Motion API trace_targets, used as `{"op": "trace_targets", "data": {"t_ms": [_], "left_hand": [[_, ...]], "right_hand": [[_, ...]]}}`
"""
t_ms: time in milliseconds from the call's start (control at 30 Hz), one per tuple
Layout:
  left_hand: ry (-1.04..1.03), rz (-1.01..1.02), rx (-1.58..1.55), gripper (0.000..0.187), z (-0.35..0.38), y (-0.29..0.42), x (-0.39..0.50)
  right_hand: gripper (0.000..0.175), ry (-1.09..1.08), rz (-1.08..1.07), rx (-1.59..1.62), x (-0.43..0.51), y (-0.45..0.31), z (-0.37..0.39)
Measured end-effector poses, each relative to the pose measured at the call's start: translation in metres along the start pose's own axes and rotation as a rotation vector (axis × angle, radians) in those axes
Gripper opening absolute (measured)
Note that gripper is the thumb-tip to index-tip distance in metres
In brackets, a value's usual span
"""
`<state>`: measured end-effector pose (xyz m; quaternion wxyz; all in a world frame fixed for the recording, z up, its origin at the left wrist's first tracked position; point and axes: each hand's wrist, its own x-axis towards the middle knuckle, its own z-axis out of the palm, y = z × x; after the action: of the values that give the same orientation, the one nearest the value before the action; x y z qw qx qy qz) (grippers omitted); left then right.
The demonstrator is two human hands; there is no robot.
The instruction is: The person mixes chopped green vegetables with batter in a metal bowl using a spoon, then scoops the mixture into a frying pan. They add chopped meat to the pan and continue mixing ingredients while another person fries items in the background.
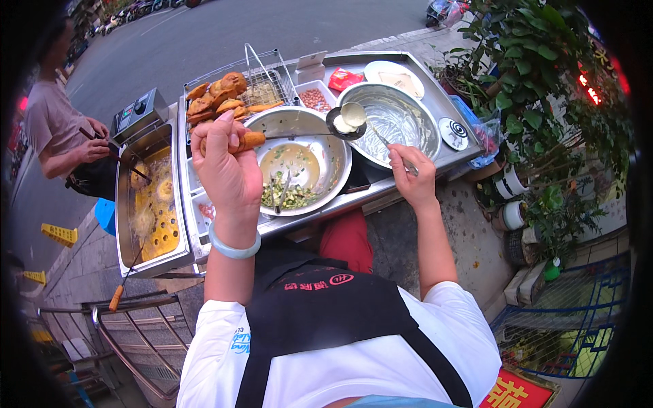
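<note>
My left hand (232, 158) is closed around the wooden handle (247, 142) of a long ladle. The ladle's dark round head (337, 122) is raised over the gap between two steel bowls, with pale batter in it. In my right hand (414, 176) is a metal spoon (352, 113), its bowl touching the batter in the ladle. Below the ladle, the left steel bowl (334, 188) contains chopped green vegetables (288, 194), liquid and metal tongs (279, 191). White batter coats the inside of the right steel bowl (403, 122).
Golden fritters (219, 97) fill a wire rack (275, 66). A fryer (183, 224) with bubbling oil stands left; another ladle's wooden handle (117, 298) juts over its edge. Beside it a person (66, 117) holds long chopsticks (117, 155). Peanuts (314, 99) and a plate (375, 71) lie behind the bowls.
</note>
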<state>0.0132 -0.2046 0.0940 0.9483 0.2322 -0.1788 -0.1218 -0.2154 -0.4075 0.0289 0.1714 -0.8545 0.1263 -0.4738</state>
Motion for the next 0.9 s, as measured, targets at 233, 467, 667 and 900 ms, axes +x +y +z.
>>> {"op": "trace_targets", "data": {"t_ms": [233,467,667,900], "left_hand": [[0.035,-0.009,0.001,0.021,-0.007,0.01,0.001],[0.026,0.033,0.03,0.021,-0.013,0.019,0.0],[0.067,0.01,0.029,0.027,-0.015,0.032,-0.001],[-0.018,0.039,0.04,0.03,-0.022,0.045,-0.008]], "right_hand": [[0.009,-0.031,0.037,0.035,0.002,-0.006,0.003],[0.01,-0.012,-0.059,0.047,0.004,-0.011,0.01],[0.011,-0.006,-0.045,0.056,0.01,-0.016,0.015],[0.012,-0.065,-0.09,0.097,0.012,-0.024,0.018]]}}
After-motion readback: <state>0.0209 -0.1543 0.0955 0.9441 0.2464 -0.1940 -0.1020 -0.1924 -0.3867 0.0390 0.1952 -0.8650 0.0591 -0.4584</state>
